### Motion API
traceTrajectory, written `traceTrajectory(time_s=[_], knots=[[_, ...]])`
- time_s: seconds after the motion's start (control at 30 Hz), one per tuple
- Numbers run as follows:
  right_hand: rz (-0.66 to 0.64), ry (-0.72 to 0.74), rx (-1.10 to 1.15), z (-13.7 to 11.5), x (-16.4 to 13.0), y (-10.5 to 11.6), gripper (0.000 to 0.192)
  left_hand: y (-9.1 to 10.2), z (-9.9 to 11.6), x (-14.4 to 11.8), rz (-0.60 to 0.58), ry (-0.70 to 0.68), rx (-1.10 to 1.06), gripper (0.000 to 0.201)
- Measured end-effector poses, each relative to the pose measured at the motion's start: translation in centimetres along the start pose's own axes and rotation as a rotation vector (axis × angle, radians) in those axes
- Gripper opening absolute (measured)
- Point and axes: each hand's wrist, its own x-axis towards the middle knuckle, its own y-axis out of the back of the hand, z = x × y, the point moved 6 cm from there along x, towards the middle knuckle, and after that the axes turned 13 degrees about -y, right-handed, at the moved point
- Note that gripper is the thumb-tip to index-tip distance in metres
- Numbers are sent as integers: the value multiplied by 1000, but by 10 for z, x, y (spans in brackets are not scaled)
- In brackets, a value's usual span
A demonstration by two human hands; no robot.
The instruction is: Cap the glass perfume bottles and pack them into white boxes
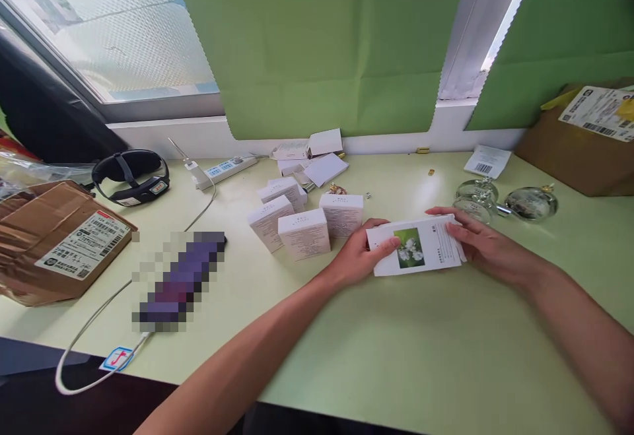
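Note:
Between my two hands, just above the table, is a flat white card box [384,262] with a photo of white flowers on green. My left hand [364,253] grips its left end, thumb on top beside the photo. At the other end my right hand [478,240] is closed around it, thumb on the printed face and fingers behind the far edge. Left of my left hand, several small white boxes [304,235] stand upright in a group. Round glass bottles [476,200] lie behind my right hand, with another dark-looking glass bottle [531,204] beside them.
At the back lie flat white boxes [325,169] and a power strip [230,169]. On the left are a brown carton [74,243], a black headset [131,177] and a phone [181,280] with a white cable. Another carton [584,138] stands back right, near a white packet [488,161].

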Motion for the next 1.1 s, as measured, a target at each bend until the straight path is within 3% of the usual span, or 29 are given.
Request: traceTrajectory(time_s=[0.17, 0.33, 0.47, 0.67, 0.83, 0.97, 1.1], knots=[[-77, -29, 15, 3, -6, 7, 61, 2, -3, 1, -28, 42, 2, 51], [-105, -32, 94, 1, -12, 11, 54, 5, -4, 1, -25, 55, 72, 53], [-122, -9, 146, 7, -6, 17, 49, 1, 4, -2, -58, -44, 194, 54], [-225, 1, 191, 15, 0, 15, 45, -13, 22, -8, -187, -371, 621, 95], [-240, 17, 198, 12, -3, 15, 46, -19, 23, -10, -231, -415, 782, 102], [-241, 24, 199, 9, -7, 13, 48, -20, 23, -10, -225, -396, 798, 92], [-257, 36, 190, 8, -10, 8, 46, -22, 23, -11, -222, -390, 804, 102]])
